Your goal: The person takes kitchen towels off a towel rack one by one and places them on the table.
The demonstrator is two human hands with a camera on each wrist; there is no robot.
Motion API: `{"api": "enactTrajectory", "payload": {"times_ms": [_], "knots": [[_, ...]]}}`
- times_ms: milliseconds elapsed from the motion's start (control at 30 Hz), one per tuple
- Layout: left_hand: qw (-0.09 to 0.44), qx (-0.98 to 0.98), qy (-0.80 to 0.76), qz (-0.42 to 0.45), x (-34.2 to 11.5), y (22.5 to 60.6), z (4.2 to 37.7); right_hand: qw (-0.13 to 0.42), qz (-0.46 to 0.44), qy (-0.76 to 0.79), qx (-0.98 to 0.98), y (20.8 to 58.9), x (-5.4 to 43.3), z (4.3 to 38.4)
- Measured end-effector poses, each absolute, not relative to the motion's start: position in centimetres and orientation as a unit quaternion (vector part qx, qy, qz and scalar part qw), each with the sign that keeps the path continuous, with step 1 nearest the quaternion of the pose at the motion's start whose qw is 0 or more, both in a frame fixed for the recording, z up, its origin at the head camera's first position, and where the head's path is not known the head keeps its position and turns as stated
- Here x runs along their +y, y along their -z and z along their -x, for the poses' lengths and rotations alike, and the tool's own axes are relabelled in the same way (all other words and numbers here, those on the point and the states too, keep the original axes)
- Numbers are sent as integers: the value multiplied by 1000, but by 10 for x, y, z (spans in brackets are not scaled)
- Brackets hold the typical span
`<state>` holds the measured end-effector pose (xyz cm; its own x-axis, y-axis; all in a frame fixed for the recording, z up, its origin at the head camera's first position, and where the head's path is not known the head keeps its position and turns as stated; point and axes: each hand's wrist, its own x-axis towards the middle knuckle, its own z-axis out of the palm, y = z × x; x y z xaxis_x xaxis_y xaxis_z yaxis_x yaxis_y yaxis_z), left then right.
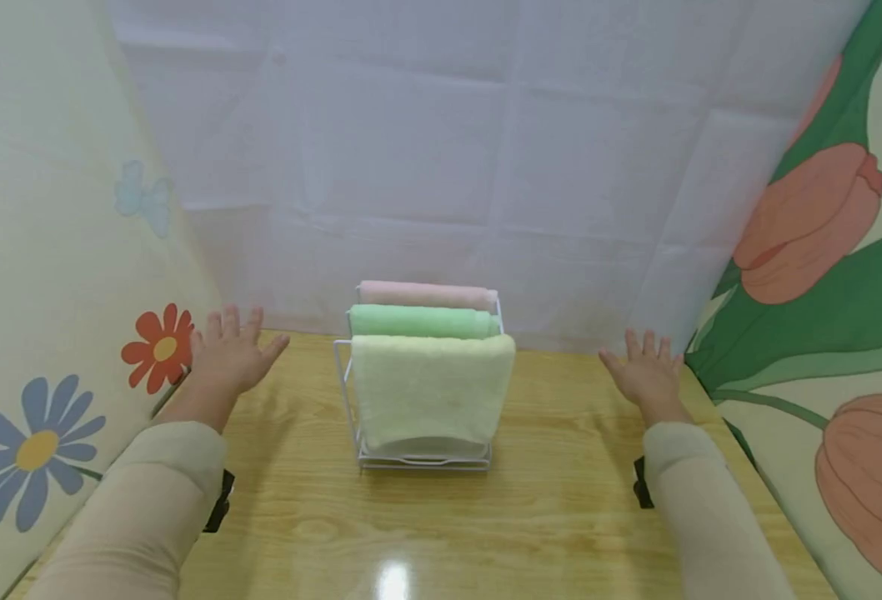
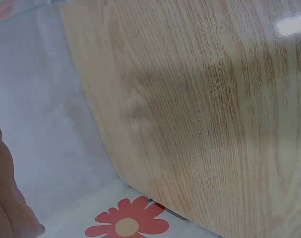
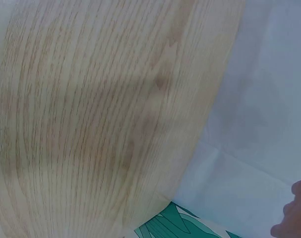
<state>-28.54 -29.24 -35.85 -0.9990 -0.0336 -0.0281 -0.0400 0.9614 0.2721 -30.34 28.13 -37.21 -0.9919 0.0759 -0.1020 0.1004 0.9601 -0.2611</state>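
Observation:
Three cloths hang on a white wire rack (image 1: 426, 465) in the middle of the wooden table. In front is a pale yellow towel (image 1: 432, 396), behind it a green towel (image 1: 422, 322), and at the back a pink towel (image 1: 426, 294). My left hand (image 1: 229, 354) is held out to the left of the rack, fingers spread, holding nothing. On the other side, my right hand (image 1: 645, 375) is likewise spread and bare, apart from the rack. Each wrist view catches only part of its hand at the edge.
The wooden table (image 1: 561, 517) ends against a white cloth backdrop (image 1: 441, 150). A flower-printed sheet (image 1: 58, 250) borders the left side, and a tulip-printed sheet (image 1: 809, 350) the right. Light glares off the table's front.

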Motion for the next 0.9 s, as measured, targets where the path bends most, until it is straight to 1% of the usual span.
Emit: {"api": "enactTrajectory", "payload": {"times_ms": [167,300,567,767,900], "knots": [[14,992,-127,16,-289,360,289,53,-42,140,988,373,280,303],[12,992,-127,13,-289,362,287,45,-35,142,988,373,278,303],[-19,989,-148,-19,-282,377,276,-9,1,171,985,367,262,301],[-32,986,-157,-44,-275,396,265,-61,36,208,975,357,243,298],[-40,982,-171,-62,-271,411,258,-85,64,242,964,350,233,296]]}}
